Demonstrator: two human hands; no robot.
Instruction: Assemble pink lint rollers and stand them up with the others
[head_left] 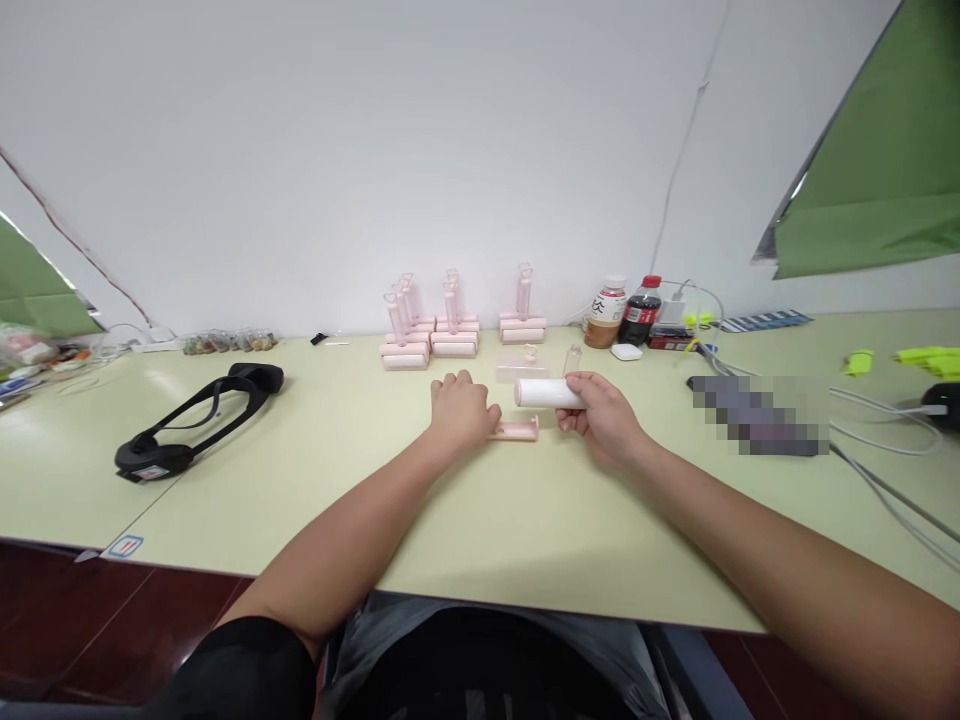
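My right hand (pixel 600 415) is closed around the right end of a white roll (pixel 546 393), held level just above the table. My left hand (pixel 462 412) has its fingers bent over the left end of a pink, open holder (pixel 519 430) that lies on the table below the roll. Behind the roll lie a clear pink cover (pixel 517 369) and a small transparent handle piece (pixel 573 358). Several pink roller units with upright handles (pixel 523 326) stand farther back near the wall.
A brown drink bottle (pixel 606 312) and a cola bottle (pixel 640 310) stand at the back right, beside a small white case (pixel 626 352). Cables (pixel 877 410) run across the right side. A black headset (pixel 202 420) lies at the left. The table's front edge (pixel 555 612) is near my body.
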